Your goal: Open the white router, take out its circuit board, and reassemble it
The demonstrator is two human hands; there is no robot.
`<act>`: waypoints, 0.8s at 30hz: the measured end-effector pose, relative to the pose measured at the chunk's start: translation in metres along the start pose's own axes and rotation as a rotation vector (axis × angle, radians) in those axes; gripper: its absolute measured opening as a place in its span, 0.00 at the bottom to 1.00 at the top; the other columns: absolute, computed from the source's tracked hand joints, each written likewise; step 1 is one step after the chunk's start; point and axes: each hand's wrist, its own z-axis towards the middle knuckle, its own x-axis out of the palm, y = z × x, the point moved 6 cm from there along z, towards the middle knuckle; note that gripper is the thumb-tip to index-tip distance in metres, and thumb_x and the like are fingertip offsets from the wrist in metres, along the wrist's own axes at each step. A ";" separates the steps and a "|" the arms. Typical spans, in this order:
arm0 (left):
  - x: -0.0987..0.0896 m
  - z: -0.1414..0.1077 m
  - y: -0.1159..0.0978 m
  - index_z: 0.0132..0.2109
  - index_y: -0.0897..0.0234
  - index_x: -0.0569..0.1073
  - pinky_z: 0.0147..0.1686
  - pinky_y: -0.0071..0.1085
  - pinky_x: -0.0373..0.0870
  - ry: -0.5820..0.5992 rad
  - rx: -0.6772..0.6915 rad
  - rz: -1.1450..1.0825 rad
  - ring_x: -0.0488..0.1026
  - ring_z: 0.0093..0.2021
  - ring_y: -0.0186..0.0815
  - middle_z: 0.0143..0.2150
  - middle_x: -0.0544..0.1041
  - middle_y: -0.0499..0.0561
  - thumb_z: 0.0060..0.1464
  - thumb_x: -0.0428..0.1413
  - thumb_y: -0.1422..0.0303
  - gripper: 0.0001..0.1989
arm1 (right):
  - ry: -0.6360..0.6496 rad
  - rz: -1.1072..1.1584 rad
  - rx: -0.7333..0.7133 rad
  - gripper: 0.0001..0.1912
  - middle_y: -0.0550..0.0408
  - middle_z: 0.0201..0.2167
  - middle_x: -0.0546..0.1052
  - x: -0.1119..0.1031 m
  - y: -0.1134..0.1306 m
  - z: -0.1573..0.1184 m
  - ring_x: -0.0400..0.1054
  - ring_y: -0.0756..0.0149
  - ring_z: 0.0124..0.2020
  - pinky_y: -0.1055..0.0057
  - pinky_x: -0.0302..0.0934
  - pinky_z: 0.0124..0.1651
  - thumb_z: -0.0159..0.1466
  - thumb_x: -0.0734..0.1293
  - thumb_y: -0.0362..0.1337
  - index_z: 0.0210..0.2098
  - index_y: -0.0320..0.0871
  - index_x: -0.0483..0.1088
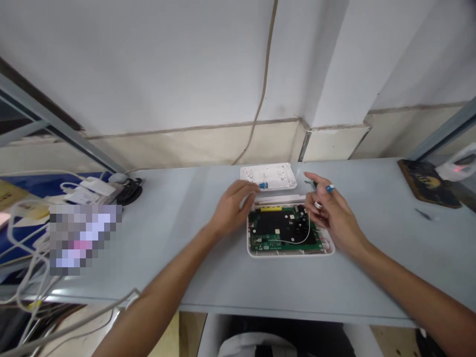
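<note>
An opened white device casing (292, 255) lies flat on the bench, with a green circuit board (262, 243) and a black plate inside. A thin white cable (309, 228) arcs over the board towards my right hand. My right hand (334, 213) is closed above the casing's right side around a slim dark tool with a blue end (329, 188); its exact kind is unclear. My left hand (234, 206) is at the casing's upper left, fingers curled, fingertips at a small blue part (264, 186). Behind lies a white perforated cover (273, 173), inner side up.
Chargers (89, 191) and tangled white cables (28, 248) crowd the left end of the bench (178, 218). At the right are a dark pad (427, 183), a white device with a red light (459, 166) and a small pointed object (424, 214). A wall stands behind.
</note>
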 end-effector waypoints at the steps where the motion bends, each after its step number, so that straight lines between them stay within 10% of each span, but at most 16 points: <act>1: 0.000 0.001 0.011 0.55 0.62 0.76 0.63 0.47 0.70 0.038 0.004 0.041 0.73 0.62 0.42 0.60 0.78 0.58 0.73 0.47 0.70 0.14 | 0.020 0.010 -0.008 0.32 0.62 0.27 0.61 0.000 -0.001 0.001 0.52 0.72 0.20 0.72 0.45 0.19 0.73 0.59 0.59 0.70 0.51 0.60; 7: 0.004 -0.001 0.050 0.60 0.60 0.75 0.61 0.48 0.72 0.247 -0.018 0.244 0.75 0.62 0.45 0.62 0.78 0.57 0.74 0.46 0.67 0.17 | 0.032 -0.026 -0.142 0.30 0.62 0.25 0.60 0.000 0.004 -0.003 0.50 0.71 0.21 0.70 0.47 0.21 0.74 0.59 0.56 0.71 0.51 0.62; 16: -0.012 0.000 0.049 0.51 0.62 0.79 0.48 0.42 0.74 0.019 -0.156 0.404 0.78 0.46 0.45 0.39 0.82 0.56 0.70 0.55 0.62 0.12 | -0.046 -0.141 -0.273 0.25 0.56 0.26 0.73 -0.005 0.007 -0.010 0.66 0.66 0.30 0.68 0.60 0.30 0.76 0.58 0.53 0.61 0.49 0.75; 24: -0.003 -0.004 0.075 0.65 0.62 0.71 0.70 0.52 0.61 0.066 -0.220 0.303 0.64 0.71 0.51 0.70 0.70 0.61 0.64 0.61 0.62 0.25 | -0.119 -0.365 -0.455 0.19 0.52 0.43 0.74 -0.003 0.024 -0.011 0.70 0.61 0.46 0.58 0.65 0.53 0.76 0.61 0.48 0.58 0.53 0.78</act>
